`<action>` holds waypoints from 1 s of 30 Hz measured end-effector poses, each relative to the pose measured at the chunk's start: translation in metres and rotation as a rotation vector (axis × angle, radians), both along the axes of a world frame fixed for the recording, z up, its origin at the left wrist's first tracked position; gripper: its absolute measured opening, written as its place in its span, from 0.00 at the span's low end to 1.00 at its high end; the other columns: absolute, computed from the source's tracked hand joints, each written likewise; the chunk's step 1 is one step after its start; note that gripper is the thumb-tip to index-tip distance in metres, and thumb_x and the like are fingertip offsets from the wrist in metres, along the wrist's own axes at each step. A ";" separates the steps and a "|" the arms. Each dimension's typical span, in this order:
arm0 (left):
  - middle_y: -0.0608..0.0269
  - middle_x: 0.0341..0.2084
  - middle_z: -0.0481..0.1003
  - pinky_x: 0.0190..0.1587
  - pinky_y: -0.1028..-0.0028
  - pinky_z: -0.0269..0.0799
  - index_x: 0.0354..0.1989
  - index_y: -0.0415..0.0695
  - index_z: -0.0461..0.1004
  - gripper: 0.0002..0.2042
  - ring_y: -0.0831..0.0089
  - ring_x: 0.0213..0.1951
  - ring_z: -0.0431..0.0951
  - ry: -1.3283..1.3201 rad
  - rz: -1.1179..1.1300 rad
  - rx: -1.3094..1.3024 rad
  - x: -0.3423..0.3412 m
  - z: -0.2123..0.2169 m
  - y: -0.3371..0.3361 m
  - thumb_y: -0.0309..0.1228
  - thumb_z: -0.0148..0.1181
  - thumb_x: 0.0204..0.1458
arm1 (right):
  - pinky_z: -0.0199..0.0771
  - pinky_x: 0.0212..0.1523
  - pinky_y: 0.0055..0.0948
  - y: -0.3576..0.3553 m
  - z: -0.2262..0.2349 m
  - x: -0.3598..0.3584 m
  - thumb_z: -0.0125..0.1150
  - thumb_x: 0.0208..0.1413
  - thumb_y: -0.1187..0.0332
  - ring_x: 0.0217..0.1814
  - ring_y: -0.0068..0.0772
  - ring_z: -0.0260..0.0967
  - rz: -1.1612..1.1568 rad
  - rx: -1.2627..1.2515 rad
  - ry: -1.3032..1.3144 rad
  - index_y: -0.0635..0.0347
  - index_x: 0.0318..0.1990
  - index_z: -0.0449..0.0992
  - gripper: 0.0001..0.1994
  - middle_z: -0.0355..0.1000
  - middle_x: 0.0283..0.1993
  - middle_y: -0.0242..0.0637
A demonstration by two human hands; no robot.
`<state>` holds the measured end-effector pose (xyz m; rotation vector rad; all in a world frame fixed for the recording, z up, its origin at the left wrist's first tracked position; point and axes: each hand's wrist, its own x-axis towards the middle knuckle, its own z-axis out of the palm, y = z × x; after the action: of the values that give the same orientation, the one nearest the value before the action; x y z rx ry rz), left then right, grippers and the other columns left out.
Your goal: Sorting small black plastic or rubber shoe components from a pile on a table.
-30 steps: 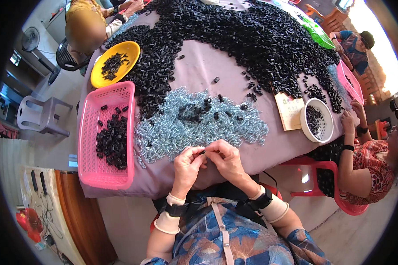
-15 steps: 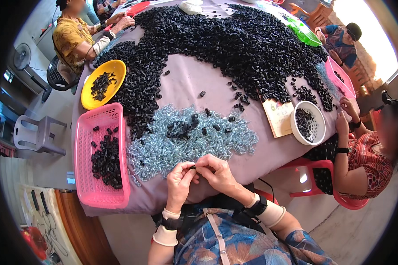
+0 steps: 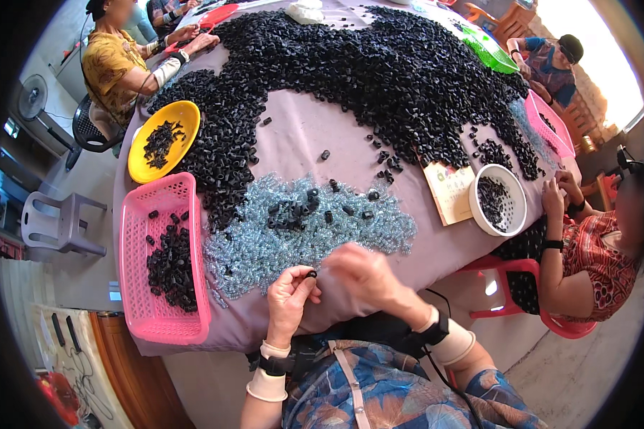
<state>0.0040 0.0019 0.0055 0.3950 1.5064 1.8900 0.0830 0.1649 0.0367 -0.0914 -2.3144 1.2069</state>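
Note:
Between thumb and fingers, my left hand (image 3: 290, 294) pinches a small black cap-like piece (image 3: 311, 274) with a round opening at its end. My right hand (image 3: 361, 273) is lifted just to the right of it, its fingers smeared by motion. Beyond both hands spreads a layer of small clear bluish pieces (image 3: 315, 247), too small to name for certain. Several loose black pieces (image 3: 293, 213) lie on top of that layer. To the left, a pink plastic basket (image 3: 127, 264) contains a low heap of black pieces (image 3: 170, 268).
A huge mound of black pieces (image 3: 350, 64) covers the table's far side. Around it stand a yellow plate (image 3: 142, 161), a white colander (image 3: 504, 227) beside a printed booklet (image 3: 447, 193), a green basket (image 3: 488, 53) and a pink one (image 3: 562, 136). Co-workers sit left, right and far right.
My right hand has come away from the black piece, up and to the right. My left hand keeps hold of it in nearly the same place.

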 end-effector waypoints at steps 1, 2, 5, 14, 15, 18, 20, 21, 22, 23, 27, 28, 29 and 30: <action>0.65 0.26 0.73 0.26 0.81 0.73 0.41 0.36 0.71 0.07 0.81 0.25 0.74 0.003 0.005 -0.008 0.001 0.001 0.000 0.20 0.54 0.53 | 0.72 0.31 0.30 0.015 0.004 0.000 0.59 0.46 0.79 0.29 0.40 0.70 -0.069 0.162 0.058 0.62 0.32 0.74 0.05 0.71 0.30 0.38; 0.65 0.26 0.73 0.26 0.81 0.73 0.41 0.36 0.71 0.07 0.81 0.25 0.74 0.002 0.010 -0.007 0.002 0.001 -0.001 0.20 0.54 0.53 | 0.71 0.30 0.30 0.033 0.005 -0.002 0.58 0.46 0.79 0.29 0.38 0.70 -0.201 0.097 0.039 0.62 0.32 0.74 0.05 0.71 0.29 0.37; 0.65 0.25 0.73 0.26 0.81 0.73 0.41 0.36 0.70 0.08 0.80 0.25 0.73 -0.007 0.014 0.008 0.002 0.001 0.000 0.22 0.55 0.53 | 0.69 0.28 0.30 0.092 -0.002 -0.007 0.56 0.47 0.79 0.27 0.38 0.69 -0.500 0.131 -0.008 0.63 0.31 0.72 0.03 0.69 0.28 0.42; 0.64 0.26 0.72 0.25 0.82 0.73 0.40 0.35 0.70 0.07 0.81 0.25 0.74 -0.006 0.008 -0.013 0.003 0.001 0.003 0.20 0.55 0.52 | 0.68 0.38 0.42 0.142 -0.027 -0.027 0.59 0.47 0.65 0.38 0.49 0.68 -0.630 0.325 -0.342 0.61 0.30 0.72 0.09 0.69 0.34 0.46; 0.64 0.26 0.72 0.25 0.82 0.73 0.40 0.35 0.70 0.07 0.81 0.25 0.74 -0.002 0.011 -0.012 0.003 0.001 0.004 0.20 0.54 0.52 | 0.68 0.39 0.43 0.142 -0.026 -0.029 0.59 0.47 0.64 0.39 0.49 0.68 -0.631 0.322 -0.390 0.59 0.30 0.72 0.09 0.69 0.35 0.45; 0.65 0.25 0.72 0.25 0.82 0.72 0.40 0.35 0.70 0.07 0.81 0.25 0.74 0.000 0.013 -0.017 0.004 0.002 0.003 0.20 0.54 0.52 | 0.68 0.39 0.43 0.143 -0.027 -0.032 0.59 0.47 0.64 0.39 0.48 0.68 -0.627 0.312 -0.430 0.58 0.31 0.71 0.09 0.69 0.36 0.44; 0.65 0.25 0.72 0.25 0.82 0.72 0.40 0.35 0.70 0.07 0.81 0.25 0.74 -0.001 0.020 -0.024 0.004 0.002 0.001 0.20 0.54 0.52 | 0.68 0.39 0.42 0.143 -0.029 -0.034 0.60 0.47 0.64 0.39 0.48 0.69 -0.610 0.304 -0.414 0.58 0.31 0.70 0.09 0.69 0.35 0.43; 0.65 0.25 0.73 0.25 0.82 0.72 0.40 0.35 0.70 0.07 0.81 0.25 0.74 0.001 0.017 -0.024 0.004 0.002 0.001 0.20 0.55 0.52 | 0.68 0.39 0.42 0.143 -0.028 -0.033 0.60 0.47 0.65 0.39 0.47 0.69 -0.606 0.300 -0.402 0.58 0.32 0.69 0.09 0.70 0.35 0.43; 0.66 0.25 0.73 0.25 0.83 0.72 0.40 0.35 0.70 0.07 0.82 0.25 0.74 0.002 0.016 -0.025 0.004 0.003 0.001 0.20 0.55 0.52 | 0.68 0.39 0.42 0.143 -0.027 -0.032 0.60 0.47 0.65 0.39 0.47 0.69 -0.604 0.302 -0.402 0.58 0.32 0.69 0.09 0.70 0.35 0.43; 0.66 0.25 0.73 0.25 0.83 0.72 0.40 0.35 0.70 0.07 0.82 0.25 0.74 0.002 0.018 -0.025 0.004 0.004 0.001 0.20 0.55 0.52 | 0.68 0.38 0.42 0.142 -0.024 -0.032 0.60 0.46 0.65 0.37 0.47 0.69 -0.609 0.262 -0.405 0.58 0.32 0.69 0.09 0.70 0.33 0.43; 0.70 0.22 0.72 0.22 0.85 0.66 0.40 0.38 0.71 0.07 0.86 0.22 0.70 0.019 0.012 -0.040 0.003 0.005 -0.001 0.23 0.56 0.53 | 0.70 0.35 0.37 0.139 -0.016 -0.028 0.59 0.46 0.67 0.32 0.42 0.72 -0.642 0.149 -0.367 0.59 0.34 0.70 0.09 0.73 0.27 0.41; 0.70 0.21 0.71 0.21 0.86 0.64 0.40 0.39 0.71 0.07 0.87 0.22 0.69 0.016 -0.006 -0.043 0.003 0.006 -0.001 0.24 0.56 0.53 | 0.70 0.35 0.36 0.142 -0.018 -0.027 0.59 0.47 0.67 0.32 0.41 0.72 -0.651 0.101 -0.354 0.59 0.35 0.71 0.09 0.73 0.27 0.41; 0.72 0.19 0.70 0.20 0.87 0.62 0.40 0.40 0.72 0.07 0.88 0.20 0.68 0.018 0.011 -0.036 0.004 0.004 -0.001 0.25 0.56 0.53 | 0.70 0.34 0.33 0.143 -0.021 -0.027 0.58 0.47 0.69 0.29 0.37 0.71 -0.653 -0.022 -0.255 0.60 0.37 0.72 0.09 0.72 0.27 0.40; 0.72 0.19 0.70 0.20 0.87 0.62 0.40 0.40 0.72 0.07 0.88 0.20 0.68 0.018 0.023 -0.040 0.002 0.003 0.000 0.25 0.56 0.53 | 0.70 0.30 0.27 0.144 -0.021 -0.022 0.56 0.49 0.73 0.26 0.29 0.69 -0.639 0.001 -0.175 0.61 0.37 0.72 0.08 0.71 0.27 0.37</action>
<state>0.0064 0.0024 0.0089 0.3788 1.5641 1.8754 0.0609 0.3091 0.0153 -0.8923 -2.1635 0.8863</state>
